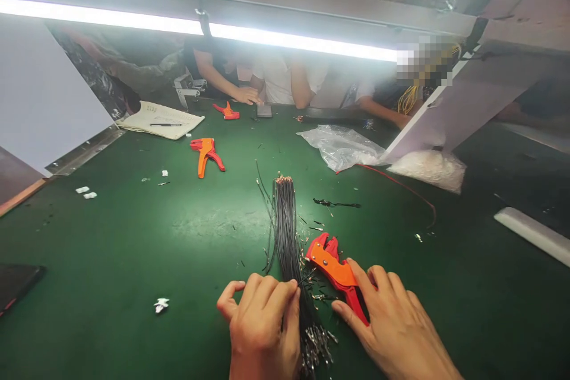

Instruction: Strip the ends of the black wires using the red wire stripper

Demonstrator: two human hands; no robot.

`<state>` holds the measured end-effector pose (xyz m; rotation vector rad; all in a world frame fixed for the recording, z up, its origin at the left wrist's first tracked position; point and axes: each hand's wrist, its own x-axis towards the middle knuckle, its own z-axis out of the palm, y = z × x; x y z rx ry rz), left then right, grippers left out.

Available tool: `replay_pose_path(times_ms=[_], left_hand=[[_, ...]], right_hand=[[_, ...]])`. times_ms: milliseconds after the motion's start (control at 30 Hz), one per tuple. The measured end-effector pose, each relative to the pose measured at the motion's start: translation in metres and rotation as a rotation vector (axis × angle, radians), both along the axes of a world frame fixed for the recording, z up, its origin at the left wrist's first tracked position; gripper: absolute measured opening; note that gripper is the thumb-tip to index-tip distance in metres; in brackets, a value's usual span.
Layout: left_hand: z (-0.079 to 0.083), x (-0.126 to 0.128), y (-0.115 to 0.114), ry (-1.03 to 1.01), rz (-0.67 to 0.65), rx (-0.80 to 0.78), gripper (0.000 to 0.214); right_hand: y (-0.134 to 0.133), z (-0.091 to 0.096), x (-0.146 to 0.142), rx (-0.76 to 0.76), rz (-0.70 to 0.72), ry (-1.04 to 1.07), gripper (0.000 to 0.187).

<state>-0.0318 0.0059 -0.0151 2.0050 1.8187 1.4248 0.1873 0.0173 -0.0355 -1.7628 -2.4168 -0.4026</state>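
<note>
A long bundle of thin black wires lies on the green tabletop, bare copper ends at the far end and metal terminals at the near end. My left hand rests over the bundle, thumb and forefinger pinched at what looks like a single black wire. To its right, an orange and red wire stripper lies with its jaws toward the bundle. Its handles sit between the thumb and forefinger of my right hand, which holds it loosely. Short wire scraps lie between bundle and tool.
Two more wire strippers, one nearer and one farther, lie behind. A notebook with a pen is at back left, a clear plastic bag at back right. Co-workers' arms show across the table, below a tube light.
</note>
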Motion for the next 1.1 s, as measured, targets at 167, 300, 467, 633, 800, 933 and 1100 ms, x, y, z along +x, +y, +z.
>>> replay_pose_path(times_ms=[167,300,467,633,800,933,1100], left_hand=[[0.000,0.003,-0.001,0.022,0.001,-0.001,0.016],[0.001,0.003,-0.001,0.021,0.001,-0.018,0.016],[0.001,0.003,-0.001,0.013,-0.003,-0.025,0.015],[-0.002,0.005,0.000,0.016,-0.020,-0.016,0.016],[-0.003,0.007,-0.001,0.040,-0.027,-0.013,0.015],[-0.006,0.007,-0.001,0.046,-0.045,-0.032,0.016],[-0.009,0.006,-0.001,0.084,-0.064,-0.050,0.017]], right_hand=[[0.001,-0.001,-0.004,0.011,-0.053,0.057,0.069],[0.002,-0.004,-0.002,-0.008,-0.081,0.137,0.065],[0.002,0.013,-0.013,-0.007,-0.067,0.536,0.049],[0.007,0.037,-0.033,-0.152,0.025,0.938,0.035],[0.020,0.039,-0.042,-0.362,0.055,1.174,0.020],[0.027,0.041,-0.044,-0.550,0.076,1.277,0.018],[0.032,0.048,-0.039,-0.724,0.063,1.314,0.015]])
